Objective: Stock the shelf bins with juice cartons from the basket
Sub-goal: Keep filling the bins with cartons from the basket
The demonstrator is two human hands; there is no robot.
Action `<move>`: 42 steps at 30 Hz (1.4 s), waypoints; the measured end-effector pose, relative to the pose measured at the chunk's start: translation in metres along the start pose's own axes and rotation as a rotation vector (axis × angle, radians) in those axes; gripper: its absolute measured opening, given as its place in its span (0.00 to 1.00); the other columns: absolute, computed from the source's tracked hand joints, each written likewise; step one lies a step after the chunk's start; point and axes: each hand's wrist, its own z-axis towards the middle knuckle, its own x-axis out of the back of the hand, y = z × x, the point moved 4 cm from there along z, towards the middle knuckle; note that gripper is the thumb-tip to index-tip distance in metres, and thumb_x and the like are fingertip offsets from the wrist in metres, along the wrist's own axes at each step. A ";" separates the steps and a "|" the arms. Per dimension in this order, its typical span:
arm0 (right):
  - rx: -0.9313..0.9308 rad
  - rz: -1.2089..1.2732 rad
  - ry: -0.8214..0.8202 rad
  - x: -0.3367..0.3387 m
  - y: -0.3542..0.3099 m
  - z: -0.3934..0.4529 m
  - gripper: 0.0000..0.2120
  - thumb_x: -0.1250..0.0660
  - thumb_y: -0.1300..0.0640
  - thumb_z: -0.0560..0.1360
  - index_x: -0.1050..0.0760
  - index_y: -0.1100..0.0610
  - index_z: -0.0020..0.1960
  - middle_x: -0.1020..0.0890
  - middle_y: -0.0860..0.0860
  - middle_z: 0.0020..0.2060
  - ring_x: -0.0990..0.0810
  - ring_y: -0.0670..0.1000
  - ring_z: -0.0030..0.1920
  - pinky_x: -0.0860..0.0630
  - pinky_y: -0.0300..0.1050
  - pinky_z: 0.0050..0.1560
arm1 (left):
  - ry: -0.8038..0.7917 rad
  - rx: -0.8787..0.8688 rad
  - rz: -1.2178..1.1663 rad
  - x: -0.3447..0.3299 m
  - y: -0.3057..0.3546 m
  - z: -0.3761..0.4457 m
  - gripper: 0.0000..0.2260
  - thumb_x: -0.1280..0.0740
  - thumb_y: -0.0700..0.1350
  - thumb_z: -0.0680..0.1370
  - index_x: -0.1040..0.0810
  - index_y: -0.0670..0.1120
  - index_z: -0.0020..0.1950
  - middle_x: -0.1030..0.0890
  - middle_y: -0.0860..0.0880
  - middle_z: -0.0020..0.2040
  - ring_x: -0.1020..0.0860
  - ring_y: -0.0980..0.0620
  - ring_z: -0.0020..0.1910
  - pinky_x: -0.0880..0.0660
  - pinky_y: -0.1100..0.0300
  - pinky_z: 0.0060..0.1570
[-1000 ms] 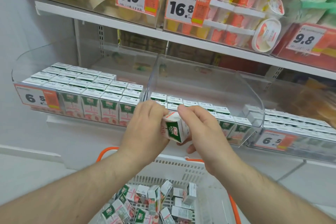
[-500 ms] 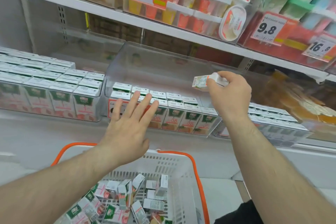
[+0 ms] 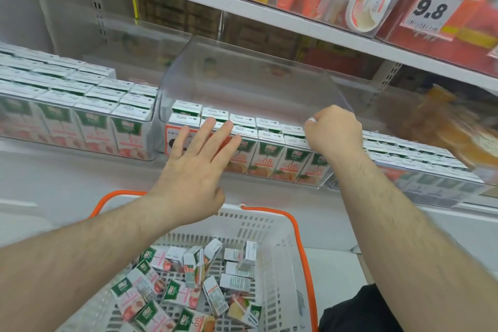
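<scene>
A clear middle shelf bin holds two rows of green-and-white juice cartons. My right hand is curled at the bin's right end, just above the back row. It grips a juice carton, of which only a white sliver shows by the thumb. My left hand hovers open with spread fingers in front of the bin's left half and holds nothing. Below, the white basket with orange handles holds several loose cartons.
A full bin of cartons stands to the left and another stocked bin to the right. The shelf above carries cups and price tags close over the bins. A dark garment shows at bottom right.
My right hand came down from above the bin with the carton to the right end of the back row. My left hand stayed open near the bin front. The view moved closer.
</scene>
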 end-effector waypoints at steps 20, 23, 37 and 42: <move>0.082 -0.202 -0.318 -0.021 -0.013 -0.058 0.43 0.62 0.28 0.75 0.51 0.55 0.80 0.51 0.56 0.79 0.54 0.60 0.79 0.56 0.63 0.76 | -0.049 -0.054 -0.011 0.004 0.000 -0.010 0.45 0.29 0.48 0.65 0.47 0.47 0.77 0.48 0.43 0.79 0.53 0.41 0.78 0.58 0.42 0.73; 0.186 -0.177 -0.227 -0.022 -0.018 -0.082 0.41 0.57 0.29 0.77 0.50 0.55 0.80 0.51 0.57 0.79 0.54 0.58 0.79 0.57 0.62 0.76 | -0.095 -0.074 -0.017 0.003 0.001 -0.017 0.44 0.31 0.49 0.67 0.50 0.48 0.78 0.52 0.44 0.80 0.59 0.43 0.78 0.61 0.44 0.73; 0.507 0.205 -0.291 -0.126 -0.017 -0.173 0.20 0.33 0.50 0.76 0.26 0.56 0.65 0.27 0.53 0.67 0.32 0.56 0.67 0.38 0.51 0.67 | -0.787 0.068 -0.252 -0.042 -0.028 -0.083 0.28 0.35 0.50 0.77 0.39 0.53 0.76 0.32 0.51 0.73 0.35 0.49 0.71 0.38 0.52 0.70; 0.182 0.358 -0.589 -0.192 0.007 -0.173 0.06 0.36 0.58 0.77 0.20 0.54 0.46 0.18 0.47 0.41 0.19 0.52 0.46 0.23 0.45 0.49 | -0.989 0.224 -0.355 -0.089 -0.036 -0.110 0.23 0.37 0.45 0.79 0.34 0.48 0.73 0.27 0.49 0.69 0.27 0.49 0.64 0.28 0.54 0.62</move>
